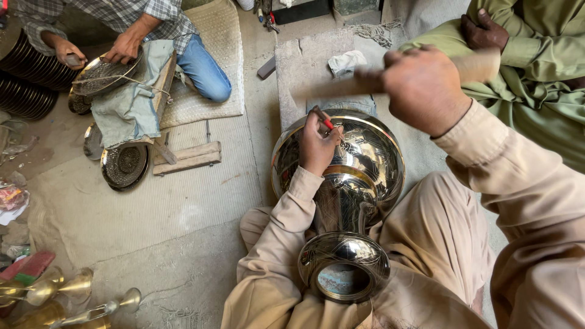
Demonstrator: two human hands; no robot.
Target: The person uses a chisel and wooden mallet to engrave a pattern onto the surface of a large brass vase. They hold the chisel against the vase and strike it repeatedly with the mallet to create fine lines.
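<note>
Polished metal catches the light: a large shiny vase (350, 183) lies on its side across the person's lap, its flared foot (344, 266) toward the camera and its round belly away. The left hand (317, 146) rests on the belly, fingers clenched around a thin chisel with a red band (325, 119) whose tip touches the engraved surface. The right hand (420, 88) is raised above the vase, fingers clenched around a blurred wooden mallet (365, 82). Well apart at upper left, another person's hands (97, 49) hold a round metal plate (106, 73) over a cloth. Small brass goblets (61, 292) lie on the floor at lower left.
</note>
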